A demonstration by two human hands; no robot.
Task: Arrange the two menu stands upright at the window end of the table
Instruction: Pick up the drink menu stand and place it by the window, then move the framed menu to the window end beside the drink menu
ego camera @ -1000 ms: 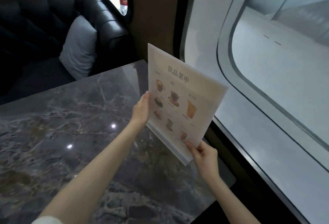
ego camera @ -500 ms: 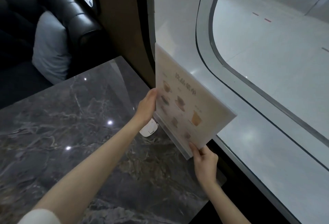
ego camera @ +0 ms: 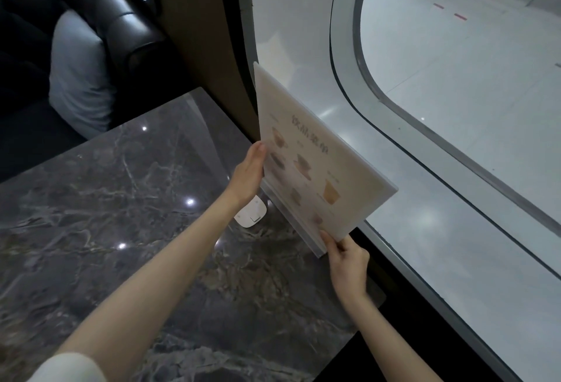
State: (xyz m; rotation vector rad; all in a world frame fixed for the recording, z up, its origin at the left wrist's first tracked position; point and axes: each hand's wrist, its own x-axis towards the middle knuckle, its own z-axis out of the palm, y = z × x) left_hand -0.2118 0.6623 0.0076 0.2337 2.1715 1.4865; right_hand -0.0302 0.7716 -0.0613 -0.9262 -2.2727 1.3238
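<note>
A clear acrylic menu stand (ego camera: 315,166) with a cream drinks menu sheet stands upright at the window end of the dark marble table (ego camera: 127,214), its base along the table's edge. My left hand (ego camera: 247,176) holds its far side edge, fingers flat against it. My right hand (ego camera: 346,260) pinches the near bottom corner at the base. Only one menu stand is visible; a second one cannot be made out.
A small white rounded device (ego camera: 252,213) lies on the table just beside the stand's base, under my left hand. The large curved window (ego camera: 455,78) runs along the right. A black leather sofa (ego camera: 100,8) with a grey cushion (ego camera: 79,78) sits beyond the table.
The menu stand has moved from above the table toward the window and come down upright at the table's window edge. Both hands stayed on it. The white device came into view.
</note>
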